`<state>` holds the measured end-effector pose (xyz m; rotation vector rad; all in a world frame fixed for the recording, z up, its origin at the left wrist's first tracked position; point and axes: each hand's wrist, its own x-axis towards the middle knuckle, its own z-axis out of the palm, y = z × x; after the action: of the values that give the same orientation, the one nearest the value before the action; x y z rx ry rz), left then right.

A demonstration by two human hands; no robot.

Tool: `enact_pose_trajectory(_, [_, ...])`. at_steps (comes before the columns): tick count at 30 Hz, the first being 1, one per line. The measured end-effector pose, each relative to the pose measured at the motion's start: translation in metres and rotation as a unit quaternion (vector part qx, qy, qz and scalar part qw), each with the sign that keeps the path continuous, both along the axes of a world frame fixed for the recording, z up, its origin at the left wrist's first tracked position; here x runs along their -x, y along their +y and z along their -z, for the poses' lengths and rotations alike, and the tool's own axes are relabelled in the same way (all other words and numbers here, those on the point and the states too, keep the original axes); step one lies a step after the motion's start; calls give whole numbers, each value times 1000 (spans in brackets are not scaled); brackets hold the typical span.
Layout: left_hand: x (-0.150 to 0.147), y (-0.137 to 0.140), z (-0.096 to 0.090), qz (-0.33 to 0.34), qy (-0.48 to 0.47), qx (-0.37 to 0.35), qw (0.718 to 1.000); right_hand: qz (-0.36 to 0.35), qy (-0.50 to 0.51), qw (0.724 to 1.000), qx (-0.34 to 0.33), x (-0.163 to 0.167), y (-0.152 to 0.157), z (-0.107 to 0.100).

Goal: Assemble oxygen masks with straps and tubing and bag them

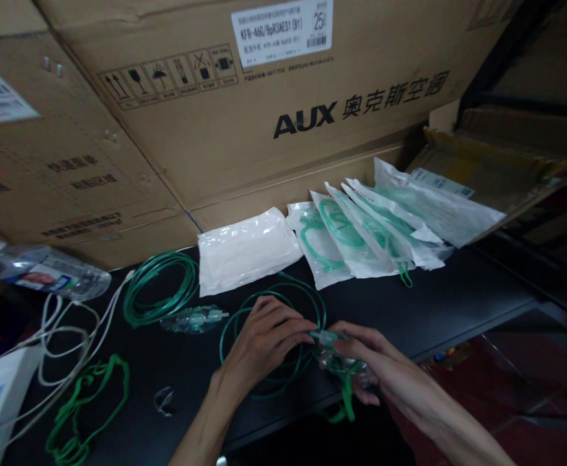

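Observation:
My left hand (270,333) pinches the end of a thin green tube (323,304), whose loose coil lies on the black table under and around this hand. My right hand (378,362) grips a clear plastic face mask (355,370) by its pale connector (326,337). The tube end and the connector meet between my fingertips; whether they are joined I cannot tell. From the mask a green elastic strap (346,398) hangs over the table's front edge. Left of my hands lies a clear pouch-like piece with a pale green connector (200,318).
A second green tube coil (135,304), a green elastic strap (77,408) and white cables (89,349) lie at left. Beside them are a water bottle (55,268) and a power strip (2,395). Behind are a white packet (247,252), several tubing pouches (342,239) and a large carton (264,129).

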<state>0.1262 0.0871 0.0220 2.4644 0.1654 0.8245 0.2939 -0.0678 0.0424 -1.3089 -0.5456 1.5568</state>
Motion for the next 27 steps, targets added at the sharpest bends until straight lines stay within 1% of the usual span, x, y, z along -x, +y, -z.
enact_pose_trajectory(4, [-1, -3, 1, 14, 12, -17, 1000, 48, 3, 998, 33, 8, 0, 0])
enact_pose_trajectory(6, [-1, -3, 1, 16, 9, -25, 1000, 60, 6, 997, 41, 9, 0, 1])
enact_pose_trajectory(12, [-1, -4, 0, 19, 1, -23, 1000, 55, 7, 996, 64, 4, -2, 3])
enact_pose_trajectory(15, [-1, -4, 0, 13, 3, -25, 1000, 48, -30, 996, 65, 4, 0, 1])
enact_pose_trajectory(19, [0, -5, -1, 1, 23, -33, 999, 20, -89, 995, 27, 3, 4, -3])
enact_pose_trajectory(22, [1, -4, -1, -4, 50, -37, 998, -28, -140, 990, -15, 2, 6, -5])
enact_pose_trajectory(24, [2, -3, -1, 3, 65, -41, 997, -56, -206, 976, -41, 1, 6, -7])
enact_pose_trajectory(27, [3, -3, 1, 24, 93, -47, 994, -85, -323, 939, -77, -1, 5, -9])
